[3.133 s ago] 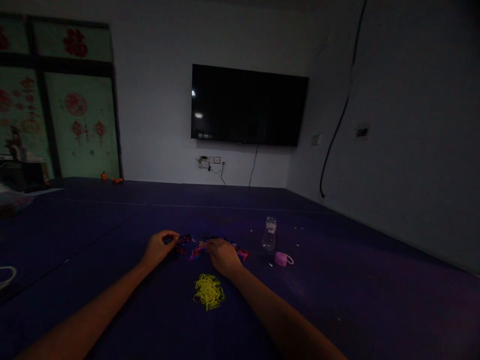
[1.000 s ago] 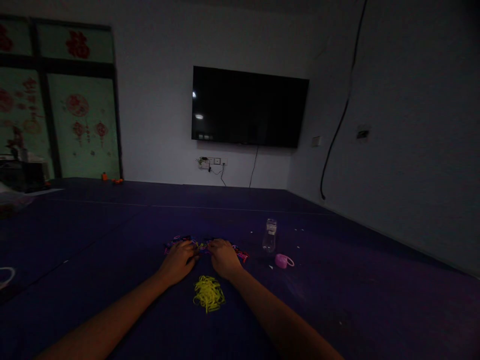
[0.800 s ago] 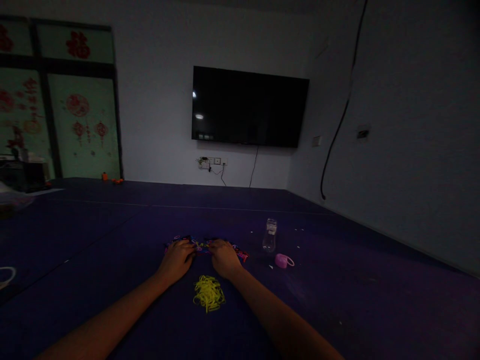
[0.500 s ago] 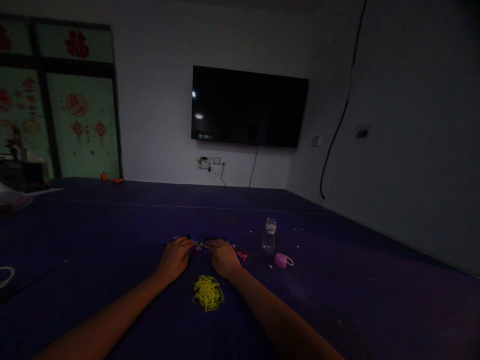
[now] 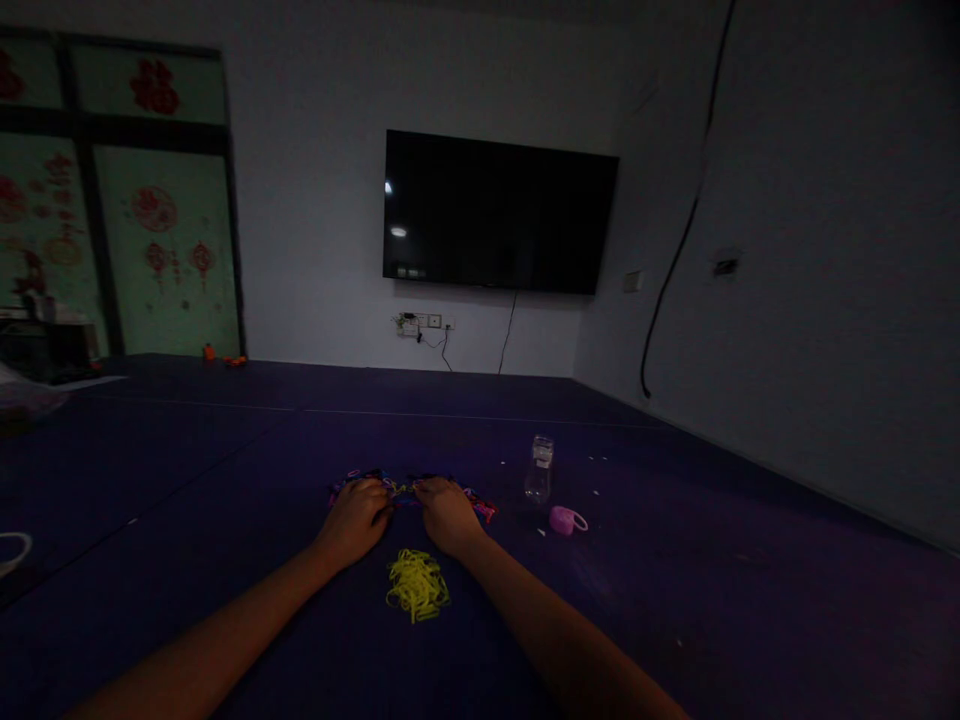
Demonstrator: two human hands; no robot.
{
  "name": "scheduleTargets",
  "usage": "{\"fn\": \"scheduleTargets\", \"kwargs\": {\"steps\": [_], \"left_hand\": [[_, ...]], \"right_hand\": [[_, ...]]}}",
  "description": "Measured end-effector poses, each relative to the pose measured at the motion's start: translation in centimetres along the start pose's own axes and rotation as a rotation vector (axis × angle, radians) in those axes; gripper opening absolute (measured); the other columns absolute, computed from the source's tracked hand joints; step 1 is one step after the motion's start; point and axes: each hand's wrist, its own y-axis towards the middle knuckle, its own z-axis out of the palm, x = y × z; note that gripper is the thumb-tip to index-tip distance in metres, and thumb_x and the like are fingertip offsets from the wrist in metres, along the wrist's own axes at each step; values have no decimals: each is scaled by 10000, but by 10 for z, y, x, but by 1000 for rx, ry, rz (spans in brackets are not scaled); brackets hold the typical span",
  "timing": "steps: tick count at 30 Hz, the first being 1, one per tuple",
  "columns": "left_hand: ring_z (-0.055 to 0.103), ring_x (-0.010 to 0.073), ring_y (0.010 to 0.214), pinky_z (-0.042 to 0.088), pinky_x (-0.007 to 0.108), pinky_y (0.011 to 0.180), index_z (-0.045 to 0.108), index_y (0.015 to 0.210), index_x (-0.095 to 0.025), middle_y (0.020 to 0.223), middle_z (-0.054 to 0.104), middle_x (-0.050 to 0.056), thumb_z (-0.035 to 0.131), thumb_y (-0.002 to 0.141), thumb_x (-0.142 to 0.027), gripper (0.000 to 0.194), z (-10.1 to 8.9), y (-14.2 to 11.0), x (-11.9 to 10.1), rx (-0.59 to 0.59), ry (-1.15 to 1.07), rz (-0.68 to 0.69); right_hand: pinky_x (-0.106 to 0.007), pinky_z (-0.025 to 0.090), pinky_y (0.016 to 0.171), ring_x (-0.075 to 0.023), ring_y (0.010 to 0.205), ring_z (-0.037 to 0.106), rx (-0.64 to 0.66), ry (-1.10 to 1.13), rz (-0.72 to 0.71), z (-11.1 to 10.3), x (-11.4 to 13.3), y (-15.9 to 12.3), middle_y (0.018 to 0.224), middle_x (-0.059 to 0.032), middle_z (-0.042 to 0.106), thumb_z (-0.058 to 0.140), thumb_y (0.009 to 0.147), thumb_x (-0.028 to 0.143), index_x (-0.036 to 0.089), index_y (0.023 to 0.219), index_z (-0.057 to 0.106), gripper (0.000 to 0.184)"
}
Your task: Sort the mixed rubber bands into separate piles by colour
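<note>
Left hand (image 5: 354,522) and right hand (image 5: 448,517) lie palm-down over mixed-color bands (image 5: 403,491), can't tell if pinching any; yellow band pile (image 5: 417,587) sits nearer the camera.

Multicolored bands (image 5: 406,494), partly behind fingers (image 5: 365,487) (grip unclear)

Readable only on the upper glass panel (image 5: 196,88) at the left: one big red Chinese character (image 5: 154,87), 福. Near the left edge, on the next upper panel (image 5: 39,75), another red character (image 5: 9,77), cut off and not surely readable. On the lower glass panels (image 5: 165,320), a round red emblem (image 5: 154,208) and a column of small red marks (image 5: 61,195), too blurred for reading.
</note>
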Motion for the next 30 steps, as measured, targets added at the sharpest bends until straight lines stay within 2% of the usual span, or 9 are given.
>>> {"fn": "scheduleTargets", "kwargs": {"steps": [3,6,11,14,20,24,26,30], "left_hand": [[575,279,1021,404,463,927,694,832,-185,936,696,90,513,812,-139,187,-2,0,0,-27,66,-76],[562,272,1052,405,453,935,683,929,-195,1024,683,82,512,795,-112,233,-1,1,2,-58,79,-90],[484,244,1167,375,435,987,626,1080,-203,1217,599,66,474,821,-82,324,4,1,3,-38,2,32],[441,241,1212,341,447,1017,607,1121,-216,1250,577,57,455,824,-56,370,5,-1,3,5,-30,82],[433,270,1222,337,469,1012,566,1197,-214,1244,582,69,484,862,-128,355,5,0,4,70,0,58],[433,279,1222,339,480,1002,618,1114,-200,1228,591,80,486,879,-180,271,3,0,2,71,13,26],[435,281,1219,338,485,999,645,1055,-192,1211,600,84,485,878,-195,238,3,0,2,61,19,9],[438,273,1213,338,471,1000,646,1051,-193,1185,617,75,481,867,-178,248,4,-1,3,7,41,-22]], "right_hand": [[-294,362,932,-195,1094,510,1,14,3,-1,1,0,1153,-109,609,388,775,70,136,1091,604,388],[-283,360,930,-183,1090,513,3,34,-12,-2,1,0,1147,-97,612,382,765,51,155,1092,606,409],[-291,346,944,-187,1075,512,1,42,-76,0,1,-1,1142,-87,607,397,753,50,146,1118,588,423],[-308,350,938,-192,1069,508,7,31,-80,0,0,0,1143,-89,603,390,783,72,147,1129,580,403],[-355,348,928,-231,1114,473,-16,-33,102,-1,1,0,1192,-131,571,393,815,123,127,1136,583,373],[-383,331,953,-255,1183,427,-35,-38,188,-1,1,-1,1254,-142,534,415,819,150,130,1159,578,378],[-377,325,967,-246,1206,412,-36,-32,161,0,1,-1,1281,-129,519,410,828,153,140,1181,566,387],[-344,321,979,-214,1198,428,-1,-17,11,-1,2,0,1260,-101,546,407,823,131,149,1159,580,379]]}}
